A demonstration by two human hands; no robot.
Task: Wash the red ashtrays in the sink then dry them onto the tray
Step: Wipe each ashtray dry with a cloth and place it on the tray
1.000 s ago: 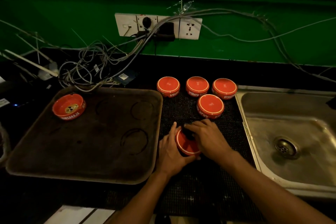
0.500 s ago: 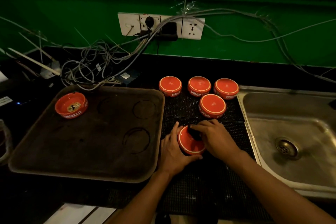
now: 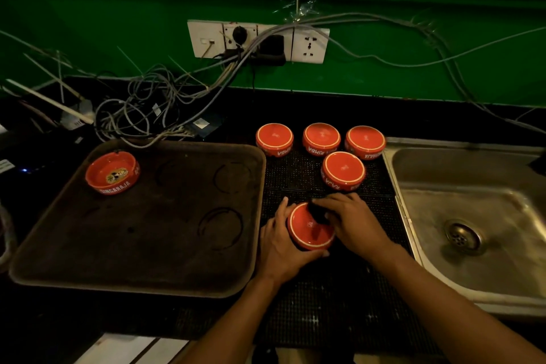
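My left hand (image 3: 277, 242) curls around a red ashtray (image 3: 307, 230) that is tilted with its white-ringed underside facing me, above the black mat. My right hand (image 3: 354, 221) holds a small dark cloth (image 3: 317, 211) against that underside. Several more red ashtrays lie upside down on the mat behind: a row of three (image 3: 274, 139) (image 3: 321, 138) (image 3: 365, 141) and one in front (image 3: 343, 170). One ashtray (image 3: 112, 173) sits upright at the far left corner of the dark tray (image 3: 177, 245).
A steel sink (image 3: 472, 216) with a drain lies to the right of the black mat (image 3: 325, 289). Tangled cables (image 3: 141, 109) and a wall socket strip (image 3: 257, 41) sit behind the tray against the green wall.
My left hand has tilted the ashtray more toward me, and my right hand has slid the dark cloth across its underside.
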